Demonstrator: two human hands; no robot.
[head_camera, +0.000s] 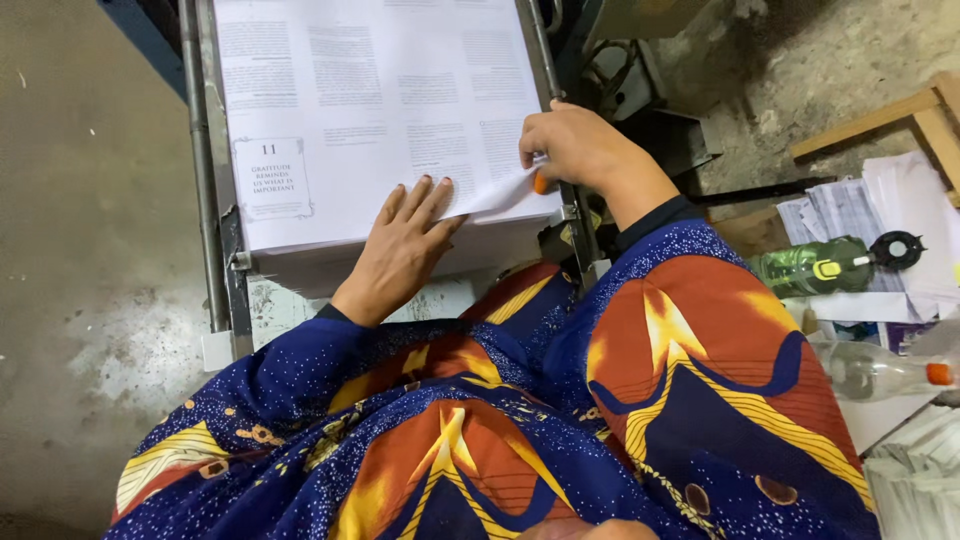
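Two hands rest on a thick stack of printed sheets (370, 100) that lies on a metal stand (205, 250) between side rails. The left hand (400, 245) lies flat with open fingers near the front edge of the stack, probably to keep the sheets from sliding. The right hand (570, 145) pinches the front right corner of the top sheet (495, 190) and lifts it, so it curls up. A green bottle (810, 268) lies apart on the right.
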